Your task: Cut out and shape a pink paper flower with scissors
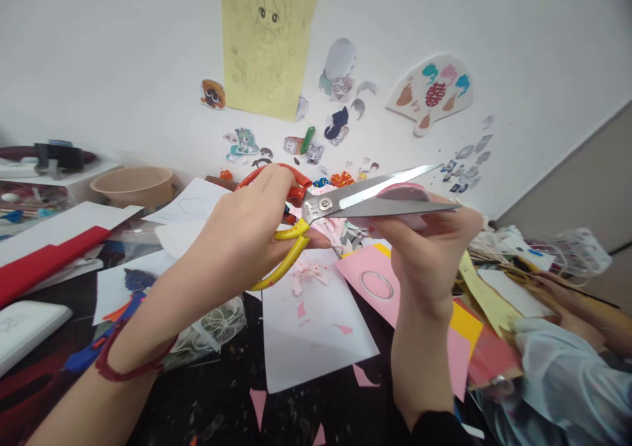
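The scissors have glossy, smooth metal blades and shiny red and yellow plastic handles. Between the blades sits a matt pink paper piece. Below the scissors lie a matt white paper sheet and pink paper; left of them, a matt tan bowl.

One head-worn view is provided, directed forward and slightly downward; the hands are seen close up, the cluttered counter beneath, the wall just beyond.
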Available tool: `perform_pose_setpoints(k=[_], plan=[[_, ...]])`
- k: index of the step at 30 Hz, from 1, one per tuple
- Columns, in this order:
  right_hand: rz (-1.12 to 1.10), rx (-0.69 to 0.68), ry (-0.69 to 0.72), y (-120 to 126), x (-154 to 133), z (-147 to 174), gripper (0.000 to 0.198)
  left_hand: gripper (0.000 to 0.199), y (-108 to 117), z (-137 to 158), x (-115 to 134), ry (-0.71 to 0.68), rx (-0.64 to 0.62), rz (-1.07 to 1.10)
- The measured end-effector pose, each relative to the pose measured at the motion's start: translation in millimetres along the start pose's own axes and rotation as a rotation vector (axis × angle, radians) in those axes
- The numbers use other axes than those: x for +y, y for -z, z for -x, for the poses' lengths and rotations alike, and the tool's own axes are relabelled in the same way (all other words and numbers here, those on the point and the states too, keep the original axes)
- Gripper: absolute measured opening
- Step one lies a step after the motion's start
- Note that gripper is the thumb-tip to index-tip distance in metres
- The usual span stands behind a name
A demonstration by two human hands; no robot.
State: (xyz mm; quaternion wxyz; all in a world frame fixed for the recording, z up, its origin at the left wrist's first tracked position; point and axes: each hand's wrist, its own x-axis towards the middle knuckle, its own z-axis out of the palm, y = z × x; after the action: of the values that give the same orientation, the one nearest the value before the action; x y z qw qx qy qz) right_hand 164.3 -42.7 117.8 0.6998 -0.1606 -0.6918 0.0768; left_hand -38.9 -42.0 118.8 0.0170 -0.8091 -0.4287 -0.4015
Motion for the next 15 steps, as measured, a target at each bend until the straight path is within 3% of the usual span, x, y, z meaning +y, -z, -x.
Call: perform_pose_setpoints(k=[15], plan=[[0.083, 0.047, -0.034, 1.6, 2.2, 2.1, 0.018, 0.044, 3.0, 1.9, 0.3, 0.007, -0.039, -0.068]])
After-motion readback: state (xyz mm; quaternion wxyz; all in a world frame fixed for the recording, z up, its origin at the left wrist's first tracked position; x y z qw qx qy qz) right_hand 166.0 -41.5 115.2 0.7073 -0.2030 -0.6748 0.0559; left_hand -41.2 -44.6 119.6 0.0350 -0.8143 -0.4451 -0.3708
